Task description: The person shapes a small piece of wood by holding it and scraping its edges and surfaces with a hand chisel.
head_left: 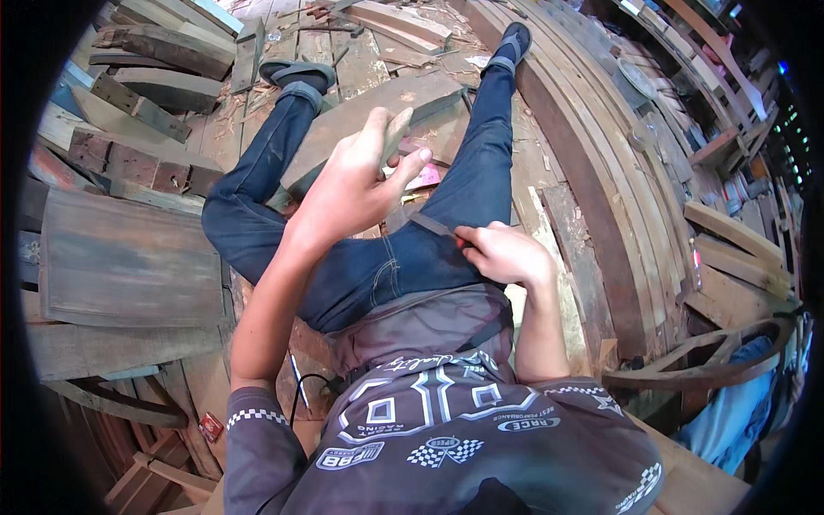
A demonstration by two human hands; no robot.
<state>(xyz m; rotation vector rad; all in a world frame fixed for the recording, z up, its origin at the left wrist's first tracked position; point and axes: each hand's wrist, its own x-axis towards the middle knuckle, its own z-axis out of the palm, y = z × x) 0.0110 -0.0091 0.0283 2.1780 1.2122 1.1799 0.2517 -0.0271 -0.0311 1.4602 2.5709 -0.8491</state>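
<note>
I see the right hand [506, 255] curled closed around the red handle of a flat-bladed tool [432, 225], which points forward and left over the lap, while the left hand [360, 176] is raised, loosely open with thumb and fingers apart, and empty as far as I can tell. Beyond it I have a thick board [414, 94] lying between the outstretched legs, with long planks [592, 163] stacked to the right and wood blocks [163, 50] piled left.

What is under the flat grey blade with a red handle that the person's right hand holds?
Dark blue denim jeans show beside the flat grey blade. Whatever lies directly beneath it is covered, and the right hand hides much of the red handle.
</note>
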